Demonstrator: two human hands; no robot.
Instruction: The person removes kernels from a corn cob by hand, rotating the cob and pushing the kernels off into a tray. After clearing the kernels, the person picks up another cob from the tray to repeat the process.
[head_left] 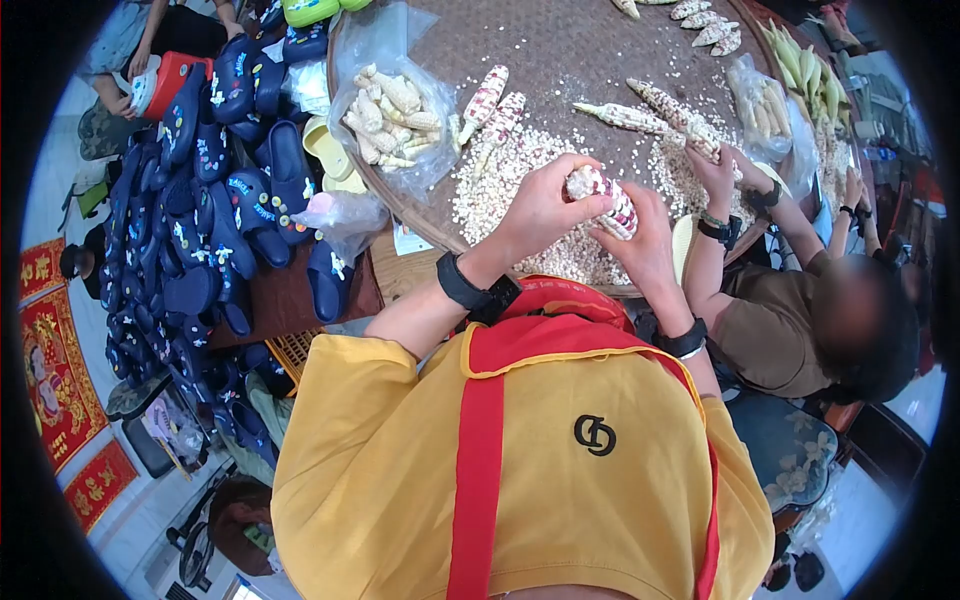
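Observation:
Both my hands hold one ear of corn [618, 215] with white and dark red kernels, above the near edge of a big round woven tray [560, 60]. My left hand [545, 205] is closed around its upper end, the thumb across the cob. My right hand [645, 240] grips the lower end from the other side. Part of the cob's tip looks bare and pale. Loose kernels [500, 200] lie spread on the tray beneath. Two red-and-white ears [487, 100] rest beyond my left hand.
A plastic bag of stripped cobs [395, 115] sits at the tray's left. Several more ears [620, 118] lie farther in. On the right, a co-worker's hands [715, 175] hold another ear. Navy clogs [200, 200] are piled left; husked corn [810, 70] stands at the right.

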